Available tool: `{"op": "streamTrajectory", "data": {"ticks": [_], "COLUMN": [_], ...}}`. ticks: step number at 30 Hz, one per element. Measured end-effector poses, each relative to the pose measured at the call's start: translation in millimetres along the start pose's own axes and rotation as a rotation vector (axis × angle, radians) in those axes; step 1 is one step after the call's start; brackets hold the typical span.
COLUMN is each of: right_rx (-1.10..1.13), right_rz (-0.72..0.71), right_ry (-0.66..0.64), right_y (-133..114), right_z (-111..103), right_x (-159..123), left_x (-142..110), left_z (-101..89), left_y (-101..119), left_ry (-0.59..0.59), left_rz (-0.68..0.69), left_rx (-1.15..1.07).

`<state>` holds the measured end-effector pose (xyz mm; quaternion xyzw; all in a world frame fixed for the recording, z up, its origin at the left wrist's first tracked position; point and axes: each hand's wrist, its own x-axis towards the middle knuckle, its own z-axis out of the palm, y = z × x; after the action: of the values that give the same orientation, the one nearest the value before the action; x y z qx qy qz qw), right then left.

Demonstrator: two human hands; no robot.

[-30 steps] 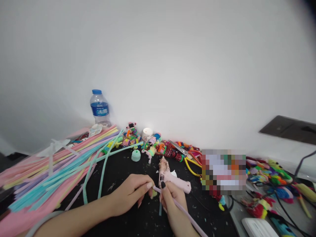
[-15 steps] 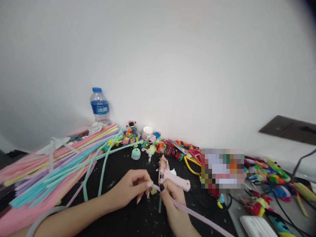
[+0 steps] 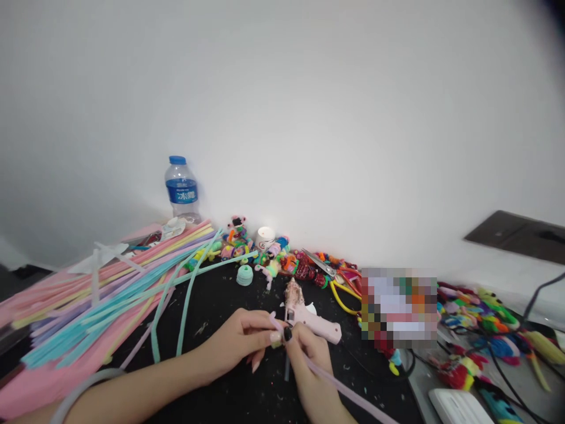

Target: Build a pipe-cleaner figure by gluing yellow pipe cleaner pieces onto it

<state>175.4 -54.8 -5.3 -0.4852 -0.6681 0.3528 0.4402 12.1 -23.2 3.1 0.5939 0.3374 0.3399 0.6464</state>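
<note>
A long pale-purple pipe cleaner [image 3: 348,391] runs from the lower right up between my two hands, its tip bent upward above my fingers. My left hand [image 3: 242,341] pinches it close to the bent end. Thumb and forefinger of my right hand [image 3: 306,362] close on it just beside the left fingertips. A small yellowish bit shows at the left fingertips; I cannot tell what it is. Right behind my hands lies a pink glue gun [image 3: 315,324] with a stained nozzle, a clear glue stick [image 3: 287,368] poking out below. A mint-green coil [image 3: 244,275] sits farther back.
Bundles of pastel pipe cleaners [image 3: 110,294] cover the left side. A water bottle [image 3: 182,191] and a white paper cup [image 3: 265,237] stand by the wall. Orange-and-yellow-handled scissors [image 3: 344,294] rest against colourful fuzzy figures [image 3: 489,318]. A white device [image 3: 459,406] and black cables lie at right.
My hands have come closer together, fingertips now nearly touching. The end of the pipe cleaner, straight between the hands before, is now bent upward.
</note>
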Motion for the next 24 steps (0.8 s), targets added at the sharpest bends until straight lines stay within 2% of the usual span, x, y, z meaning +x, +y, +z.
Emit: {"op": "streamTrajectory", "data": {"ticks": [4,7,11,13,16,18,21,24], "right_rx": [-0.105,-0.157,-0.349,-0.530,-0.834,-0.949,-1.016,-0.983], "right_rz": [-0.107,-0.183,-0.295,-0.305,-0.128,-0.025,0.040,0.026], "right_ry": [-0.093,-0.142,-0.023,0.087,0.175,0.163,0.092,0.054], "right_y": [-7.3,-9.0,-1.8,2.1,5.2,5.9,7.3,9.6], "right_z": [0.4,-4.7,-19.7,-26.8,-31.7,-31.3,-30.1,-33.9], "right_x": [-1.8,0.1,10.7,17.2,23.3,24.0,22.8,23.6], "left_x": [-2.4,-0.8,4.2,5.9,6.3,6.1,6.7,8.2], "left_z": [3.2,0.7,-6.3,-9.6,-13.4,-15.5,-18.2,-20.4], "left_y": [-1.6,-0.9,2.8,4.3,3.4,0.9,-2.2,-1.7], "left_ry": [0.060,0.106,0.179,0.212,0.243,0.232,0.187,0.184], "left_rz": [-0.015,-0.037,-0.028,-0.047,-0.071,-0.078,-0.096,-0.133], "left_rx": [-0.070,-0.216,-0.407,-0.453,-0.470,-0.476,-0.500,-0.500]}}
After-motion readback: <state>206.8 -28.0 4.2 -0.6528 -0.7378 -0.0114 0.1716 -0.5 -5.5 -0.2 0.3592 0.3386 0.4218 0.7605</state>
